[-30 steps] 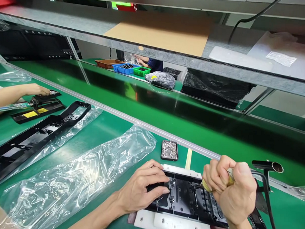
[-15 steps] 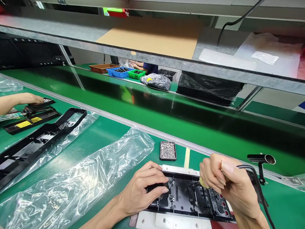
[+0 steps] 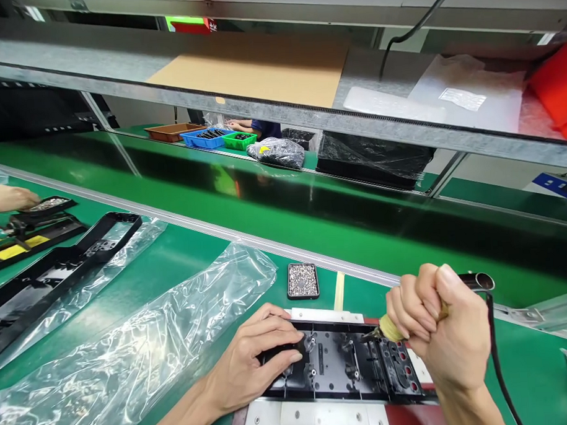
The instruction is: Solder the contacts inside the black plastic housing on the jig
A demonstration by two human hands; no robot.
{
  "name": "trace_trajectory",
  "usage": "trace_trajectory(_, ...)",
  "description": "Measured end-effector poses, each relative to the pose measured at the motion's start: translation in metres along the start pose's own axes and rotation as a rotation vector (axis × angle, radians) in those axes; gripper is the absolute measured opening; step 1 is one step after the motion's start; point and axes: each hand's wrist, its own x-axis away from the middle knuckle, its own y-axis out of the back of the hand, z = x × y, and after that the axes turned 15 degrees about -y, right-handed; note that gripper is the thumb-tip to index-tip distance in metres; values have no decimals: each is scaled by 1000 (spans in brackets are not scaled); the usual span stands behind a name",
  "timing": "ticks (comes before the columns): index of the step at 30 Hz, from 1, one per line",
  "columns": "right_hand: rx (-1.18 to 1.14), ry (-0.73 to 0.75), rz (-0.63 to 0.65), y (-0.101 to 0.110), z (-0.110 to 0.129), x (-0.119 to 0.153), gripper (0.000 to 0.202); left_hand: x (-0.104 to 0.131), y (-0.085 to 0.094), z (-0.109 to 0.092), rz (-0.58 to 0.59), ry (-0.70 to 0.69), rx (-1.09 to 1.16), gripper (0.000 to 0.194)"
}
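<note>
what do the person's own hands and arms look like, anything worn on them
Both the left hand and the right hand are bare, with slim fingers and no gloves, rings or markings that show. The left forearm and the visible part of the right forearm show no sleeve, watch or bracelet; anything higher is out of view.

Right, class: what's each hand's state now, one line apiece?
Left hand: open, resting on the black housing.
Right hand: closed around a yellow-handled tool.
</note>
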Motion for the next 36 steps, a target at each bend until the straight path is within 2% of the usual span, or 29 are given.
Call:
trace_trajectory(6,-10,10,38,-6,-11,-1,48,-2,0,1,5,-7,-13,22)
trace_trajectory(15,33,21,41,-14,-15,-4,51,-2,1,-1,-5,-14,-7,22)
trace_trajectory(36,62,-48,-24,-22,-25,-5,59,2,-1,1,-8,15,5,22)
